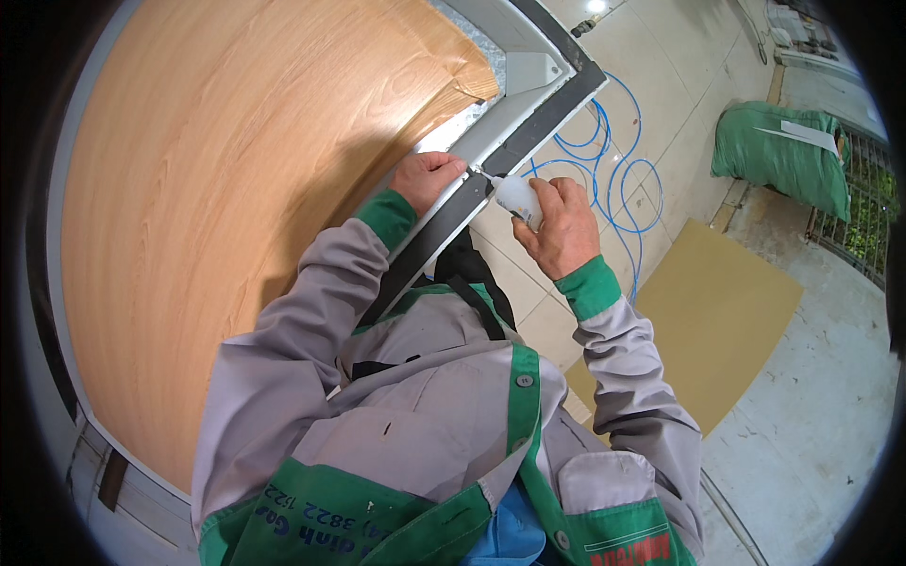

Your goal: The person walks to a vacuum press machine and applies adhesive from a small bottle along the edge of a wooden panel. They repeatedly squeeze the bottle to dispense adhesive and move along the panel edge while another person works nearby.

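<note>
In my right hand [566, 226] is a small white squeeze bottle [517, 200], tilted with its thin nozzle toward the left. The nozzle's tip meets a black strip [530, 132] that runs along the edge of a pale metal frame [540, 96]. My left hand [425, 181] rests at the frame's inner side, thumb and fingers pinched together right by that tip. Whatever the left fingertips hold is too small to make out. Within the frame lies a large wood-grain panel [217, 179], its far right corner curled or uneven.
Blue hose [596, 179] lies in loops on the tiled floor [689, 57] to the right. Beyond it are a green sack [779, 156], a metal grille [864, 193] and a flat tan board [708, 330]. The frame's corner juts out at the far side.
</note>
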`<state>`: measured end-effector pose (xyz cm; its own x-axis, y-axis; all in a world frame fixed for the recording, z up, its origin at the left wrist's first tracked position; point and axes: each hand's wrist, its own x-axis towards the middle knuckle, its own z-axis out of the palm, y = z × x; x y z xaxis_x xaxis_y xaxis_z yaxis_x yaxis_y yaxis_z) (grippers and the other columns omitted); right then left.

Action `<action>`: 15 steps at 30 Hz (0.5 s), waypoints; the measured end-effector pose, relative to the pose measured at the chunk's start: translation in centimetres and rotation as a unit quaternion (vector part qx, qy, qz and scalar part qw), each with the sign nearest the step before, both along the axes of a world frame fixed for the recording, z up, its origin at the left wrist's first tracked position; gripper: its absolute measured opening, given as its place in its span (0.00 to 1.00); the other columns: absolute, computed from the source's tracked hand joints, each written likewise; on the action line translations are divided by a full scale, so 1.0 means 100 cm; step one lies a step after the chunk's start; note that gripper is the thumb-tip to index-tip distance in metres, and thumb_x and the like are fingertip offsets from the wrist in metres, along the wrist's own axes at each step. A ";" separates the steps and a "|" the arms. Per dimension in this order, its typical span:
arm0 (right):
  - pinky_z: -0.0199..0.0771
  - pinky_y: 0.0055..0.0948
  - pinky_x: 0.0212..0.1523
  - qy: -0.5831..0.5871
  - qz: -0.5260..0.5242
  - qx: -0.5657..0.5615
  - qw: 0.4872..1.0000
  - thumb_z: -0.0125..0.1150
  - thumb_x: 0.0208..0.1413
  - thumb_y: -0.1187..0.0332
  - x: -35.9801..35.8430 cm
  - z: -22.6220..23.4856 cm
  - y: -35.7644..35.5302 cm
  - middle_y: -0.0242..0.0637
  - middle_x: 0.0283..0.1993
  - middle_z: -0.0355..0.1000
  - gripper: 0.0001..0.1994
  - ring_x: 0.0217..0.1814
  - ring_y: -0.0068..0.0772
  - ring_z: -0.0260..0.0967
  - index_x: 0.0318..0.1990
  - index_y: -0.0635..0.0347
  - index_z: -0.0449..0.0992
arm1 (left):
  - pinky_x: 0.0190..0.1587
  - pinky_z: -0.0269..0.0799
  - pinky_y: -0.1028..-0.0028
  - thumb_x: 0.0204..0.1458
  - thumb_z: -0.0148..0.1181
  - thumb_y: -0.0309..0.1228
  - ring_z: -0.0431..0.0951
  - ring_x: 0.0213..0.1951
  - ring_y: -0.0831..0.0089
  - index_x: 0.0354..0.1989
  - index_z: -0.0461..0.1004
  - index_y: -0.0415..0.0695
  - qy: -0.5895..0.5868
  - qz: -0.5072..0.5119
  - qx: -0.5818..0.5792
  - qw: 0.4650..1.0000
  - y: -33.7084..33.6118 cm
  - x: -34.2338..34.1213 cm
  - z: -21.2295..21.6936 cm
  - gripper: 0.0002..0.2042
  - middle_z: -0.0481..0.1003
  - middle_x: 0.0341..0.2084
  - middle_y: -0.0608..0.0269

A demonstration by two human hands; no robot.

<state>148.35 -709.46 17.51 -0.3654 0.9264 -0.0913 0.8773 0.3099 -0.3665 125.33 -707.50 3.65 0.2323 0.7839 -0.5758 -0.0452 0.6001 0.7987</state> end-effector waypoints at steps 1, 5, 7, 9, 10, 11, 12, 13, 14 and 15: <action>0.74 0.45 0.49 0.008 0.007 0.012 1.000 0.75 0.44 0.68 0.000 0.000 0.000 0.47 0.46 0.70 0.26 0.49 0.52 0.68 0.52 0.64 0.76 | 0.41 0.76 0.79 0.62 0.66 0.40 0.79 0.35 0.82 0.48 0.83 0.39 0.006 0.001 -0.003 1.000 0.000 0.000 0.001 0.16 0.83 0.35 0.67; 0.74 0.46 0.48 0.022 0.007 0.002 1.000 0.73 0.44 0.67 -0.001 0.001 0.002 0.48 0.45 0.71 0.24 0.47 0.53 0.69 0.51 0.65 0.77 | 0.43 0.77 0.77 0.61 0.66 0.41 0.81 0.36 0.80 0.48 0.83 0.38 0.033 -0.001 0.004 0.999 0.000 -0.001 0.003 0.18 0.84 0.35 0.64; 0.74 0.46 0.48 0.025 0.007 -0.004 1.000 0.73 0.43 0.67 -0.002 0.002 0.003 0.49 0.44 0.71 0.24 0.47 0.53 0.70 0.50 0.66 0.77 | 0.42 0.76 0.78 0.62 0.66 0.40 0.80 0.36 0.80 0.49 0.83 0.38 0.033 -0.008 0.003 0.999 0.000 -0.001 0.004 0.17 0.84 0.36 0.65; 0.74 0.46 0.48 0.026 0.008 -0.005 1.000 0.73 0.43 0.67 -0.002 0.003 0.004 0.48 0.44 0.71 0.23 0.46 0.54 0.70 0.49 0.66 0.78 | 0.43 0.76 0.78 0.62 0.66 0.40 0.80 0.36 0.80 0.49 0.83 0.38 0.029 -0.009 0.004 1.000 0.000 -0.001 0.003 0.17 0.84 0.36 0.65; 0.74 0.46 0.47 0.024 0.009 -0.005 1.000 0.73 0.43 0.67 -0.002 0.003 0.005 0.48 0.44 0.71 0.23 0.46 0.54 0.70 0.49 0.66 0.78 | 0.43 0.77 0.77 0.61 0.66 0.41 0.81 0.36 0.80 0.49 0.83 0.38 0.026 -0.008 0.006 1.000 0.001 -0.001 0.002 0.18 0.84 0.36 0.64; 0.74 0.46 0.47 0.025 0.010 -0.004 1.000 0.72 0.43 0.67 -0.002 0.003 0.006 0.48 0.44 0.71 0.23 0.46 0.53 0.70 0.49 0.66 0.78 | 0.44 0.77 0.76 0.61 0.66 0.42 0.81 0.37 0.79 0.48 0.83 0.37 0.028 -0.008 -0.002 1.000 0.001 -0.001 0.002 0.18 0.84 0.36 0.63; 0.74 0.46 0.47 0.025 0.010 -0.006 1.000 0.72 0.43 0.67 -0.002 0.003 0.006 0.48 0.44 0.71 0.23 0.46 0.53 0.70 0.49 0.66 0.78 | 0.44 0.77 0.76 0.61 0.66 0.41 0.81 0.37 0.79 0.48 0.83 0.37 0.022 -0.007 0.007 1.000 0.001 -0.001 0.002 0.18 0.84 0.36 0.63; 0.74 0.46 0.47 0.026 0.012 -0.001 1.000 0.72 0.43 0.67 -0.002 0.003 0.006 0.48 0.44 0.71 0.23 0.46 0.53 0.70 0.49 0.66 0.78 | 0.44 0.77 0.76 0.61 0.66 0.41 0.81 0.37 0.79 0.48 0.83 0.37 0.021 -0.006 0.007 1.000 0.001 -0.001 0.002 0.18 0.84 0.36 0.63; 0.74 0.46 0.47 0.026 0.012 0.000 1.000 0.72 0.43 0.67 -0.002 0.003 0.005 0.48 0.44 0.72 0.23 0.46 0.53 0.70 0.49 0.66 0.78 | 0.44 0.77 0.76 0.61 0.66 0.41 0.81 0.37 0.79 0.48 0.83 0.37 0.021 -0.004 0.002 1.000 0.001 -0.001 0.002 0.18 0.84 0.37 0.63; 0.74 0.46 0.47 0.025 0.010 -0.001 1.000 0.72 0.43 0.67 -0.002 0.003 0.005 0.48 0.44 0.72 0.23 0.46 0.53 0.70 0.48 0.66 0.78 | 0.44 0.77 0.76 0.61 0.66 0.41 0.81 0.37 0.79 0.48 0.83 0.37 0.023 -0.006 0.005 1.000 0.000 -0.001 0.003 0.18 0.84 0.37 0.63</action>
<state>148.15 -708.97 17.83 -0.3888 0.9183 -0.0746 0.8511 0.3270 -0.4108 125.21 -707.46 3.95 0.2144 0.7866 -0.5790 -0.0014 0.5930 0.8052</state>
